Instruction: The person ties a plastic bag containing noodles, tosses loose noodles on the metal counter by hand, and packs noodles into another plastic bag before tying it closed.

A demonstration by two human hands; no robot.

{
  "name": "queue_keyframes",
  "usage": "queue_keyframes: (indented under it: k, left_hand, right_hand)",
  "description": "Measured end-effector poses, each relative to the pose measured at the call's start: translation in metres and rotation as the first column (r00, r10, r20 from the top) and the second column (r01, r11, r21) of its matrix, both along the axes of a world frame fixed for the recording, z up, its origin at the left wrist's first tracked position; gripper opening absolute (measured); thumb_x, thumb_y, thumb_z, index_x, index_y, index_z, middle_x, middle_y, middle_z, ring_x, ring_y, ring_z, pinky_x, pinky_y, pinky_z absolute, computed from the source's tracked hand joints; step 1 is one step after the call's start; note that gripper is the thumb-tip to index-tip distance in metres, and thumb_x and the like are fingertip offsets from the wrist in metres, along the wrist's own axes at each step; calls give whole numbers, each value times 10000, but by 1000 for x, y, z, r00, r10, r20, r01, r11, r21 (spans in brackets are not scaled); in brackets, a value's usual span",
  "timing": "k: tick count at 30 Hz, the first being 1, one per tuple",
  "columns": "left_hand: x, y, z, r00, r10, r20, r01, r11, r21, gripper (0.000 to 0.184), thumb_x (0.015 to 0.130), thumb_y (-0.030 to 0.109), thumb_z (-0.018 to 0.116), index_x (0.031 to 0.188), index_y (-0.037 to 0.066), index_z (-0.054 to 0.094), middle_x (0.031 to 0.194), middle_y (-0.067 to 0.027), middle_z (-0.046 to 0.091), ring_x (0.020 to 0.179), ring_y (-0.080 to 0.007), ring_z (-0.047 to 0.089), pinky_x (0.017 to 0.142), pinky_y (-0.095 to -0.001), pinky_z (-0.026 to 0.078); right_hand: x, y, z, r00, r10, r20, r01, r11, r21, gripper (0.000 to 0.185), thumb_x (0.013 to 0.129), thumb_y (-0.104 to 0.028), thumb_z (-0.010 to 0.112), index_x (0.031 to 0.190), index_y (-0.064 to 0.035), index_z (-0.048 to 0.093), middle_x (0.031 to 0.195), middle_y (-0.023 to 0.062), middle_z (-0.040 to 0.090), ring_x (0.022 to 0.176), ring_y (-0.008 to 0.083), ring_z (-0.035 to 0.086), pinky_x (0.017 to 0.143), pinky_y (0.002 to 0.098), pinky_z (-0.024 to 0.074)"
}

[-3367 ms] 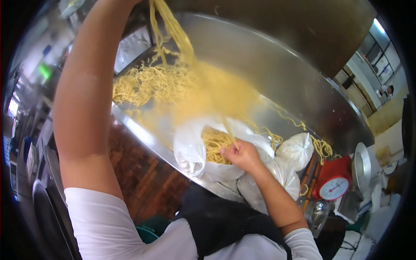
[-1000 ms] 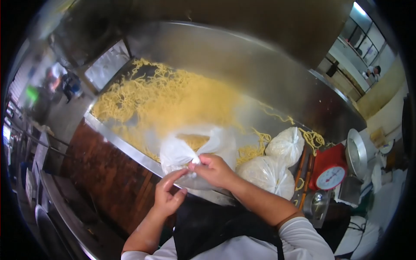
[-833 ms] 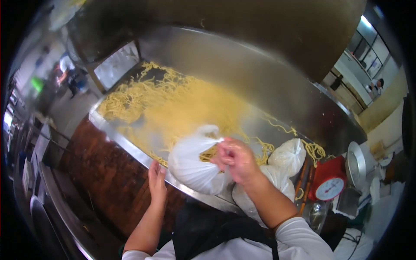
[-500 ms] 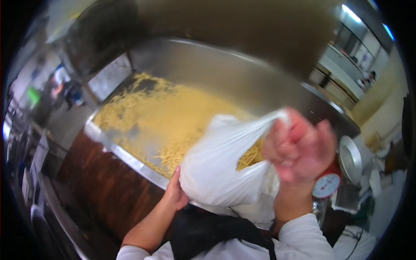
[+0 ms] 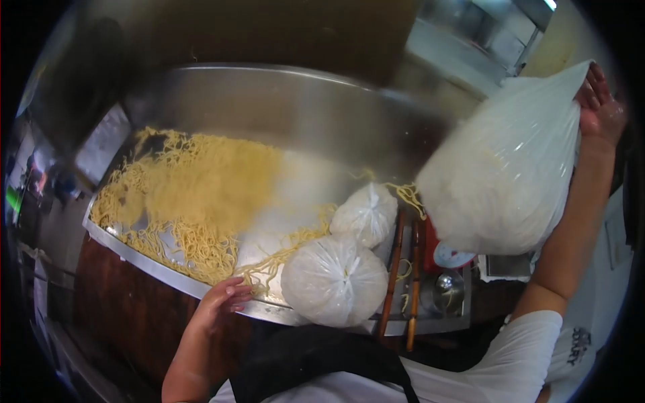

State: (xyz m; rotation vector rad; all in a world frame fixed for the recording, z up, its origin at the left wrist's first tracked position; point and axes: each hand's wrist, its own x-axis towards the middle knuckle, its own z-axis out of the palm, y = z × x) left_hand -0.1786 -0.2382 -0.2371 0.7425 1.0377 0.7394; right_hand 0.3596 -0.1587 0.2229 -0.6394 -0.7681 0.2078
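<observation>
At the upper right, my right hand point(image 5: 601, 117) holds a large white plastic bag point(image 5: 504, 161) by its top corner. The bag hangs full and bulging; its contents look pale and blurred through the plastic. My left hand point(image 5: 225, 299) is at the near rim of a wide metal tray point(image 5: 175, 272), fingers apart and holding nothing. Yellow noodles point(image 5: 201, 181) lie heaped over the tray's left half, partly veiled by haze. Two knotted clear bags, a big one point(image 5: 332, 279) and a smaller one point(image 5: 365, 215), sit in the tray to the right of that hand.
Two long wooden sticks point(image 5: 412, 289) lie across the tray's right end. Beside them stand a red dial scale point(image 5: 451, 256), partly hidden by the raised bag, and a round metal bowl point(image 5: 449, 289). Loose noodle strands point(image 5: 406, 195) trail near the smaller bag.
The white bag has been lifted from in front of me to the upper right. My left hand has let go of its side. The two knotted bags and the sticks now show.
</observation>
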Motion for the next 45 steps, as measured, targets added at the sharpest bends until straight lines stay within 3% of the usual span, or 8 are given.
queue_keyframes:
  k: [2,5,13,16,19,35,37,45]
  left_hand:
    - [-12,-15,-28,997,75,-3,-75,996,-47,623,877,457,612,1335,54,482,1214,-127,615,1044,-240,616,873,-382,476]
    - [-25,-34,-46,981,163,-102,-177,973,-147,556,890,436,598,1292,61,513,1198,-127,623,1020,-237,622,855,-399,478]
    - [-46,-73,-62,868,265,-419,-409,862,-301,449,877,392,610,1188,73,565,1046,-112,657,875,-230,619,763,-389,480]
    - [-56,-82,-76,844,286,-453,-457,826,-330,368,874,374,622,1095,82,592,967,-91,654,822,-220,613,704,-366,483]
    - [-55,-78,-77,838,207,-505,-411,847,-336,335,873,372,633,1022,76,591,913,-66,636,786,-202,604,642,-331,472]
    - [-38,-93,-117,563,-299,-770,38,941,-337,668,830,358,687,1292,-90,508,1324,-247,539,1249,-321,511,1031,-376,408]
    - [-54,-109,-145,575,-169,-801,-49,969,-241,519,836,230,667,1250,-58,546,968,-156,677,806,-214,650,692,-345,521]
    - [-79,-122,-166,707,-114,-698,-167,932,-321,386,852,246,665,1156,14,606,738,-64,650,566,-137,570,460,-292,442]
  right_hand:
    - [104,8,8,927,281,249,-236,952,-196,377,930,-341,504,964,22,603,804,46,601,484,101,358,463,241,281]
    - [54,6,-12,993,-115,18,116,979,-168,411,918,-441,544,882,-38,616,647,-5,522,451,87,338,425,237,251]
    - [216,18,-58,957,262,123,-183,878,-443,445,881,-524,580,765,-94,577,520,-70,331,383,61,244,373,230,173]
    - [261,24,-91,999,35,-27,-43,919,-391,380,917,-453,572,816,-86,583,539,-68,343,399,59,250,386,222,192]
    - [424,23,-107,871,455,186,-362,850,-384,236,995,-204,494,1142,-29,553,707,-51,473,491,49,311,464,176,266]
    - [292,7,-129,915,177,362,128,724,-677,352,943,-310,609,1179,-48,611,745,-39,552,732,68,565,632,205,399]
    - [274,5,-133,901,129,415,206,714,-669,344,931,-326,623,1136,-49,619,744,-38,553,730,70,565,635,208,402]
    - [252,-2,-135,864,108,491,297,679,-672,335,898,-393,660,963,-68,612,726,-26,526,690,88,528,684,233,431]
